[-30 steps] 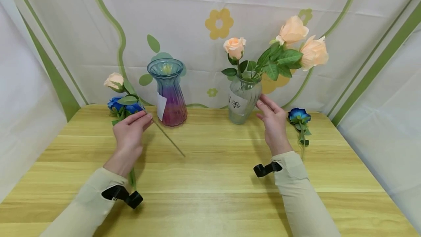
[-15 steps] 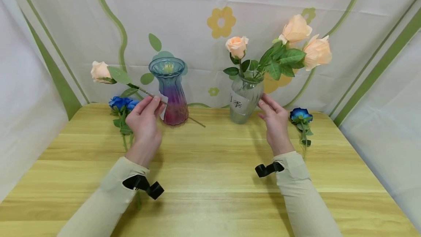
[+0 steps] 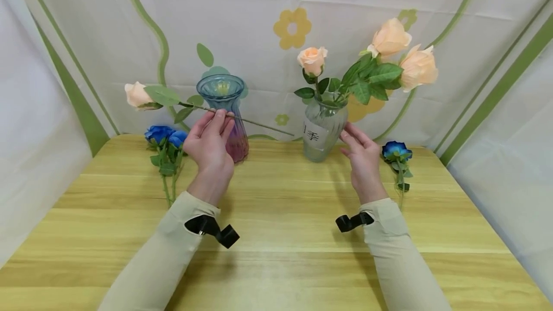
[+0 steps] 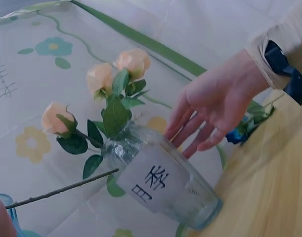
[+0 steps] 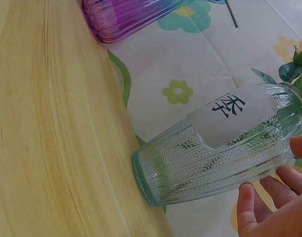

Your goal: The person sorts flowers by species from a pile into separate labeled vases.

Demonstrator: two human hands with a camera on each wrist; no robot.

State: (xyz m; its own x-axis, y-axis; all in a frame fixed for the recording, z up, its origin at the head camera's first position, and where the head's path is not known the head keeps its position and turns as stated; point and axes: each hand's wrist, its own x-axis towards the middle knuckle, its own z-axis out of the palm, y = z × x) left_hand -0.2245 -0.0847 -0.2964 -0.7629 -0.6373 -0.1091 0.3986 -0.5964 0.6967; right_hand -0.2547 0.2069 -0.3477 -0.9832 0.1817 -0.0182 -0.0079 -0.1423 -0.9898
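My left hand (image 3: pixel 211 145) pinches the thin stem of a peach rose (image 3: pixel 137 95) in front of the blue-to-purple glass vase (image 3: pixel 221 88). The bloom points left and the bare stem end slopes slightly down to the right, short of the clear glass vase (image 3: pixel 317 154). In the left wrist view the same stem (image 4: pixel 66 188) ends near that vase's neck. Several fingers of my right hand (image 3: pixel 363 162) lie extended at the clear vase's right side; firm contact is hard to tell. That vase stands upright, bears a white label (image 3: pixel 314 132) and holds three peach roses (image 3: pixel 390 37).
Two blue roses (image 3: pixel 161 134) lie on the wooden table (image 3: pixel 276 234) at the left. Another blue rose (image 3: pixel 396 151) lies right of my right hand. Behind the table hangs a white cloth (image 3: pixel 250 28) with printed flowers and leaves.
My left hand has carried the peach rose right and up, from above the blue roses to before the coloured vase. Its stem has swung closer to level. My right hand stays beside the clear vase.
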